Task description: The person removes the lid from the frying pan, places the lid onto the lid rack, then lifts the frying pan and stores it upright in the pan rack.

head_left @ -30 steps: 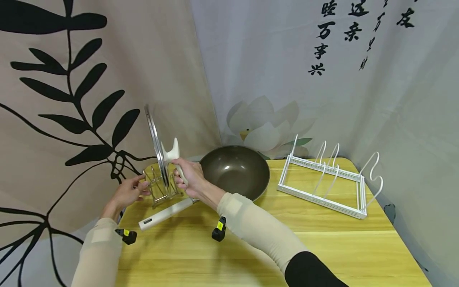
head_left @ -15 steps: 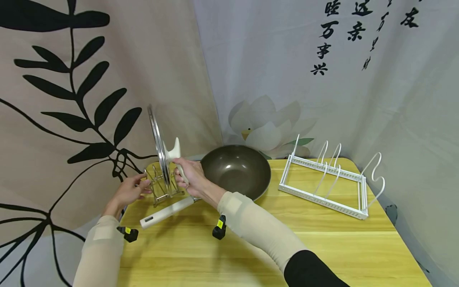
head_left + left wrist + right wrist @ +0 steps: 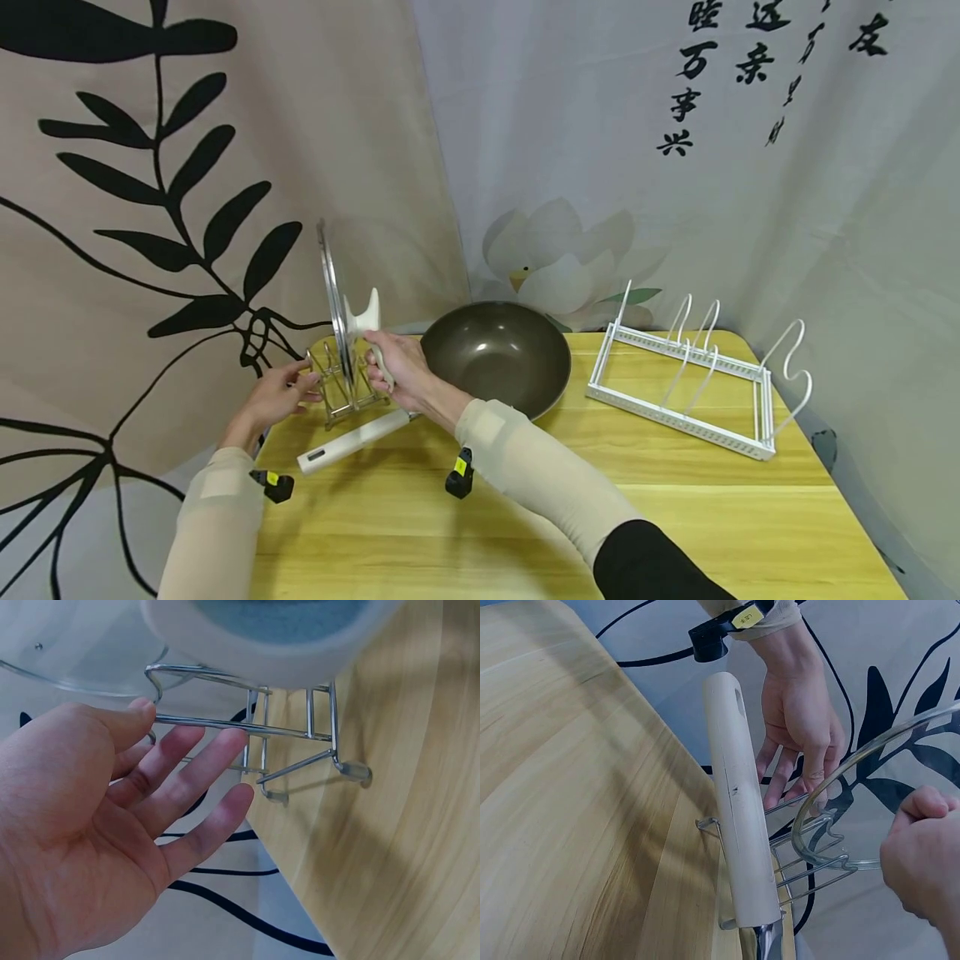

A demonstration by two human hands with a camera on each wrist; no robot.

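Observation:
My right hand [image 3: 401,371] grips the white handle [image 3: 366,318] of a glass pot lid [image 3: 335,292]. The lid stands on edge, nearly upright, with its lower rim in a small metal wire rack [image 3: 341,404] at the table's left edge. At the rack's left end, my left hand [image 3: 273,396] pinches a wire between thumb and fingers; the left wrist view shows the thumb at the wire rack [image 3: 232,726]. A dark wok [image 3: 495,358] lies just right of the right hand, its white handle [image 3: 739,802] passing in front of the rack.
A white rack [image 3: 678,387] with upright loops stands on the right of the wooden table [image 3: 525,533]. Printed curtains [image 3: 360,125] hang close behind and left of the table. The rack sits near the table's left edge.
The head view has shifted slightly, so everything sits a little further right. The lid's top leans slightly less to the left. Both hands keep their holds.

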